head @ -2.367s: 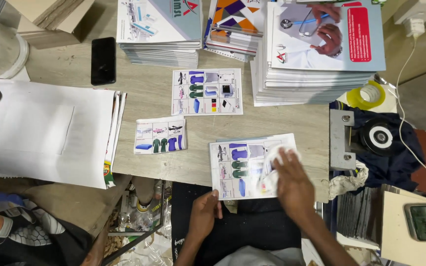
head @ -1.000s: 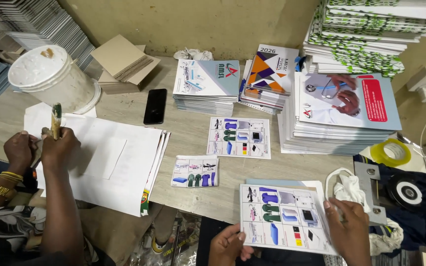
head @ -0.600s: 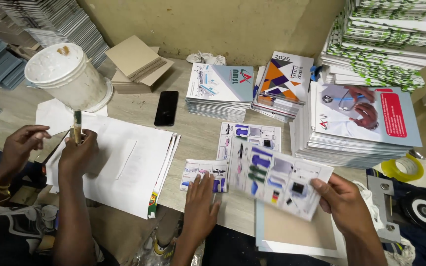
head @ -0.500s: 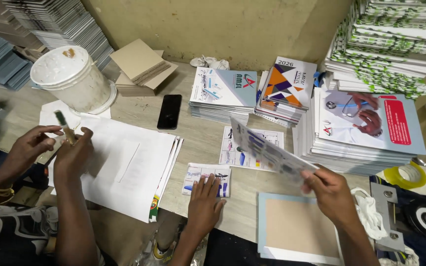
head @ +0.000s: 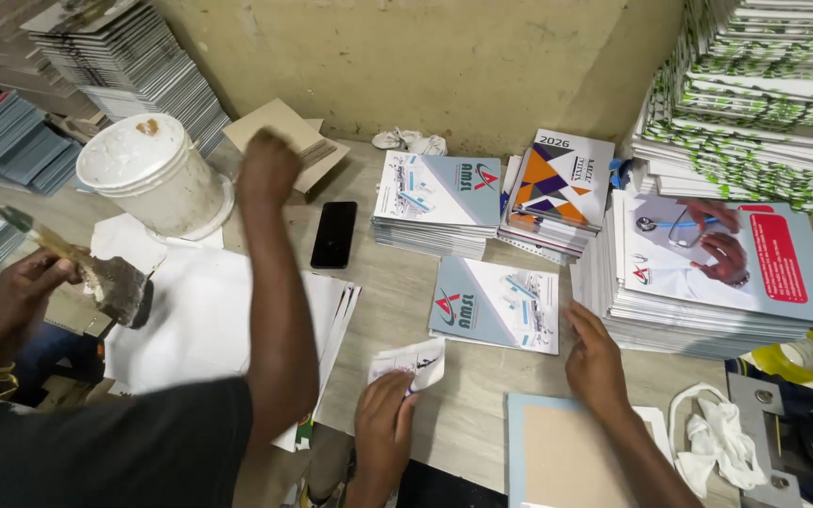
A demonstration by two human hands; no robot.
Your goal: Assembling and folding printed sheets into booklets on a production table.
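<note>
My left hand (head: 383,419) grips a small printed paper slip (head: 414,360) and lifts its edge off the wooden table (head: 397,282). My right hand (head: 595,357) is open, fingers spread, its tips at the right edge of a flat printed cover sheet (head: 496,306) lying grey and white side up. Close in front of me lies a brown board with a pale blue border (head: 566,452), under my right forearm.
A co-worker on the left raises one arm (head: 270,282) over white sheets (head: 199,320) and holds a paste brush (head: 110,282) in the other hand. A white bucket (head: 152,174), black phone (head: 334,235), booklet stacks (head: 708,273), yellow tape roll (head: 797,357) and white cloth (head: 717,437) surround the work spot.
My right hand turned the cover sheet over and laid it flat on the table, then let go. My left hand took hold of the small slip. The co-worker's arm swung up.
</note>
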